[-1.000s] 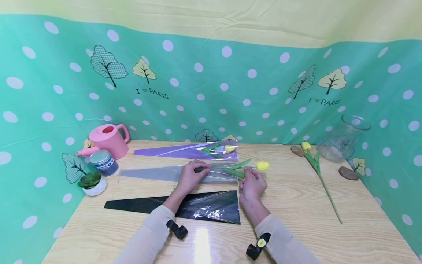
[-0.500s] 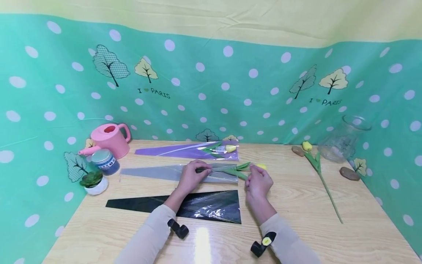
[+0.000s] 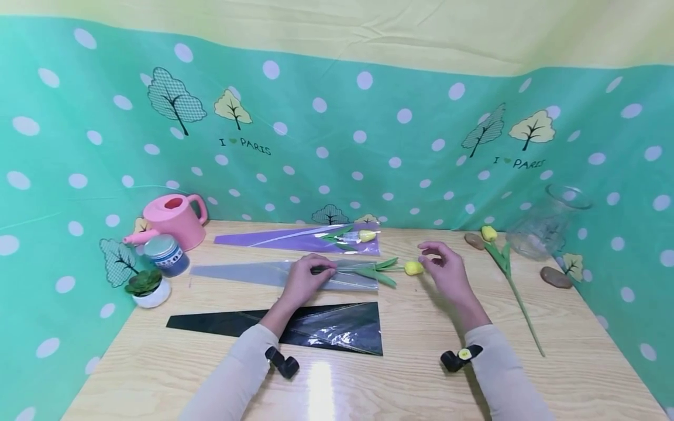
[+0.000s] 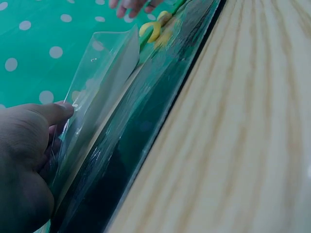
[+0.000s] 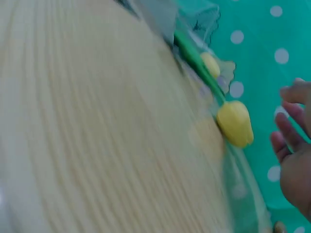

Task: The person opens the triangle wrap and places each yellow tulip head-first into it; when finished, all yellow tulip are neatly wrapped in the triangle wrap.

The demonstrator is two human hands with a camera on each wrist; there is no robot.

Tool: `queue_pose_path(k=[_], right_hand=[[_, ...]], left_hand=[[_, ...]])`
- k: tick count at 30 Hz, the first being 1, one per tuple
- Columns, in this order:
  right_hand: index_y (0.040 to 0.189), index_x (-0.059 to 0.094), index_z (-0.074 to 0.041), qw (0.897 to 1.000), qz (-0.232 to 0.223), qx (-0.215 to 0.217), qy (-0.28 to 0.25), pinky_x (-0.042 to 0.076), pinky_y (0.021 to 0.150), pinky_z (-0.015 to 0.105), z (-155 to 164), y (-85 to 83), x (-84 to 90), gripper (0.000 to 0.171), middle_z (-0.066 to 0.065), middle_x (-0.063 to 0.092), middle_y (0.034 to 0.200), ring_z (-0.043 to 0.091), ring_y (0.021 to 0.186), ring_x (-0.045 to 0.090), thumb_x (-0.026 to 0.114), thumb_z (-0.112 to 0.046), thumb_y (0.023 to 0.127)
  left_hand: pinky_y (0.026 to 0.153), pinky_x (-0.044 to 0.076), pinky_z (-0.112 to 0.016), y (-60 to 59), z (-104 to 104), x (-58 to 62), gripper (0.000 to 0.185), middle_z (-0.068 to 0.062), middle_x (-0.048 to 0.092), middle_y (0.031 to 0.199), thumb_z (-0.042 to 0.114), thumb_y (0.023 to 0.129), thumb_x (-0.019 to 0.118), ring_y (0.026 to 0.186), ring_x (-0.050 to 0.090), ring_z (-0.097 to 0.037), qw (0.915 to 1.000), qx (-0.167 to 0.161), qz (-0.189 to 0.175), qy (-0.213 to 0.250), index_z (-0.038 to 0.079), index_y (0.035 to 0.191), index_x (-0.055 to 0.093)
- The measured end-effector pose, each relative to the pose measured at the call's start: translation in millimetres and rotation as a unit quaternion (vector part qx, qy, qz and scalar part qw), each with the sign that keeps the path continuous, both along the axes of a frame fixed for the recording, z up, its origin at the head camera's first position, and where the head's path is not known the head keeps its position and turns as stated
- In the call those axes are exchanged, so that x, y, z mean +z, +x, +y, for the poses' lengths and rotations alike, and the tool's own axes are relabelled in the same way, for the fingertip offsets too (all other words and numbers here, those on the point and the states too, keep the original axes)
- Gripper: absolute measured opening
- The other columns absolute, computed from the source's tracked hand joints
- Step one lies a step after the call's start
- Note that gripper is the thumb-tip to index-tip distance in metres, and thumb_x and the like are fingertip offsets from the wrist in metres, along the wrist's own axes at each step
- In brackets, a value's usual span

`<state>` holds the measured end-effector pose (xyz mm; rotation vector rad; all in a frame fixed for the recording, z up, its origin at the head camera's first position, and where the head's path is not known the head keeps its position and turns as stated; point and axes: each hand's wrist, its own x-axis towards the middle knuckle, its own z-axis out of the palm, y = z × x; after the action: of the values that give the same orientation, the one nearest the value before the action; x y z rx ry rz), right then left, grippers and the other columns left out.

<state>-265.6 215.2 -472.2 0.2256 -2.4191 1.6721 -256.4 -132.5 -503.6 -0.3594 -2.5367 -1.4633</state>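
Observation:
A yellow tulip lies on the wooden table, its stem inside a clear plastic sleeve and its head sticking out at the right. My left hand grips the sleeve around the stem; in the left wrist view the thumb pinches the sleeve's film. Just right of the flower head hovers my right hand, fingers loosely bent and holding nothing. In the blurred right wrist view, its fingers are beside the tulip head.
A purple sleeve holding another tulip lies behind, a black sleeve in front. A loose tulip, a glass vase and two stones stand at the right. A pink watering can, a jar and a small potted plant stand at the left.
My right hand has let go of the tulip near its leaves and moved right, past the yellow head. The left hand has stayed on the sleeve.

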Motion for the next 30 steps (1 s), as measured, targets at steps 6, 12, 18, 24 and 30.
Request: queue_pose_path(k=[6, 12, 18, 24, 30], right_hand=[[0.128, 0.066, -0.009, 0.993, -0.018, 0.088, 0.077, 0.049, 0.090, 0.017, 14, -4.4, -10.7, 0.030, 0.012, 0.061, 0.143, 0.029, 0.127, 0.057, 0.068, -0.005, 0.098], [0.130, 0.065, -0.004, 0.989, -0.033, 0.107, 0.094, 0.051, 0.090, 0.021, 18, -6.1, -20.4, 0.034, 0.019, 0.063, 0.140, 0.034, 0.122, 0.060, 0.067, 0.001, 0.096], [0.129, 0.066, -0.006, 0.985, -0.040, 0.111, 0.128, 0.050, 0.083, 0.022, 18, -10.0, -24.9, 0.033, 0.018, 0.067, 0.127, 0.024, 0.103, 0.060, 0.067, 0.000, 0.097], [0.124, 0.066, -0.005, 0.985, -0.029, 0.111, 0.132, 0.050, 0.080, 0.022, 15, -11.0, -28.6, 0.030, 0.019, 0.068, 0.122, 0.020, 0.096, 0.058, 0.067, 0.002, 0.095], [0.122, 0.068, -0.007, 0.987, -0.033, 0.084, 0.135, 0.052, 0.083, 0.020, 13, -9.9, -23.9, 0.029, 0.016, 0.068, 0.123, 0.021, 0.102, 0.062, 0.067, 0.002, 0.094]], left_hand=[[0.105, 0.053, -0.047, 0.9, 0, 0.1, 0.011, -0.003, 0.076, 0.108, 0.016, 0.090, 0.081, 0.110, 0.069, -0.026, 0.9998, 0.001, -0.016, 0.006, 0.017, 0.100, 0.083], [0.106, 0.052, -0.047, 1.8, 1, 0.8, 0.012, -0.003, 0.076, 0.109, 0.016, 0.089, 0.081, 0.111, 0.069, -0.026, 0.9996, 0.001, -0.027, 0.006, 0.017, 0.101, 0.082], [0.106, 0.052, -0.048, 1.6, 1, 1.1, 0.011, -0.004, 0.076, 0.109, 0.016, 0.089, 0.081, 0.110, 0.069, -0.027, 0.9999, 0.003, -0.016, 0.000, 0.016, 0.101, 0.082], [0.106, 0.052, -0.048, 1.9, 0, 0.0, 0.011, -0.003, 0.076, 0.108, 0.016, 0.089, 0.081, 0.110, 0.069, -0.027, 0.9998, 0.008, -0.017, 0.002, 0.017, 0.100, 0.083], [0.105, 0.052, -0.047, 0.6, 0, 0.1, 0.011, -0.002, 0.077, 0.108, 0.016, 0.089, 0.082, 0.110, 0.069, -0.026, 0.9999, 0.006, -0.013, -0.003, 0.018, 0.100, 0.083]])
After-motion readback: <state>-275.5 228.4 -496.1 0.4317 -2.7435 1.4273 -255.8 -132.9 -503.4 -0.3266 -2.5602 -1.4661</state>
